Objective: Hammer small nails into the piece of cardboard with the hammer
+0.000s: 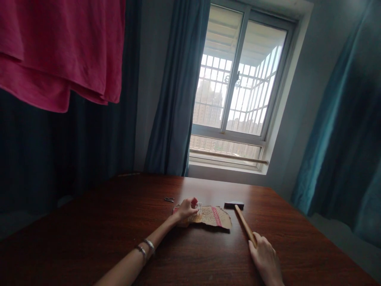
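Note:
A flat piece of cardboard (208,216) lies on the table, with many small dark holes or dots and a pink stripe near its right end. Several thin silvery nails (199,206) stand upright at its left part. My left hand (187,208) is over that left part, fingers pinched together beside the nails; what is between the fingertips is too small to make out. My right hand (264,252) is wrapped around the lower end of a hammer's wooden handle (244,224). The dark hammer head (234,205) rests on or just above the table, right of the cardboard.
A small cluster of loose metal nails (169,199) lies left of the cardboard on the brown wooden table (119,238). Behind the table are a barred window (232,87) and blue curtains (175,99). A pink cloth (74,51) hangs at upper left.

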### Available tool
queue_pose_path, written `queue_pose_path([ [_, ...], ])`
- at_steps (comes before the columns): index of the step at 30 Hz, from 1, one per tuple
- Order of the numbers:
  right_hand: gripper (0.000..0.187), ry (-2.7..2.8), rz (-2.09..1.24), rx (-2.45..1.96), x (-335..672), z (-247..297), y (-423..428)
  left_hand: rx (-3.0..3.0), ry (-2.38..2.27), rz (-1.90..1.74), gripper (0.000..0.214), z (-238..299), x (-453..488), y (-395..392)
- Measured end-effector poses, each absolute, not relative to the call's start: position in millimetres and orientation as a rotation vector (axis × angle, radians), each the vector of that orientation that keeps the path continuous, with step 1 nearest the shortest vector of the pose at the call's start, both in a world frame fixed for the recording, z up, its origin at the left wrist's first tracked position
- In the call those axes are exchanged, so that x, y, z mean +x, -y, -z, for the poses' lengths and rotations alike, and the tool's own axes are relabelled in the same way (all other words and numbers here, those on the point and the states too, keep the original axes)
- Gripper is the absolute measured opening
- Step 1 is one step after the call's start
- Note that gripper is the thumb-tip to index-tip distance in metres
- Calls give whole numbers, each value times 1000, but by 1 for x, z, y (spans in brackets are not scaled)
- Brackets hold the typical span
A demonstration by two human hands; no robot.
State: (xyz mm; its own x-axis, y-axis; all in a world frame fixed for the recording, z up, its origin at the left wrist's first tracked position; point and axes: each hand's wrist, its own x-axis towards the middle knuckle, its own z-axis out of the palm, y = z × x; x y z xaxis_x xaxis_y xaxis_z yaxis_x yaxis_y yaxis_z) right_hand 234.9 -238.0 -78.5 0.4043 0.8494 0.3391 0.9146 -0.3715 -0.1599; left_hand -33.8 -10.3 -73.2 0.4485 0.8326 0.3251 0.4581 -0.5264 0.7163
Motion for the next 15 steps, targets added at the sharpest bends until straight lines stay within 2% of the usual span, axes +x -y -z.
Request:
queue_pose_path([
  [15, 34, 1486, 215, -2340, 244, 89, 232, 2251, -1236, -929, 21, 70, -34, 25],
])
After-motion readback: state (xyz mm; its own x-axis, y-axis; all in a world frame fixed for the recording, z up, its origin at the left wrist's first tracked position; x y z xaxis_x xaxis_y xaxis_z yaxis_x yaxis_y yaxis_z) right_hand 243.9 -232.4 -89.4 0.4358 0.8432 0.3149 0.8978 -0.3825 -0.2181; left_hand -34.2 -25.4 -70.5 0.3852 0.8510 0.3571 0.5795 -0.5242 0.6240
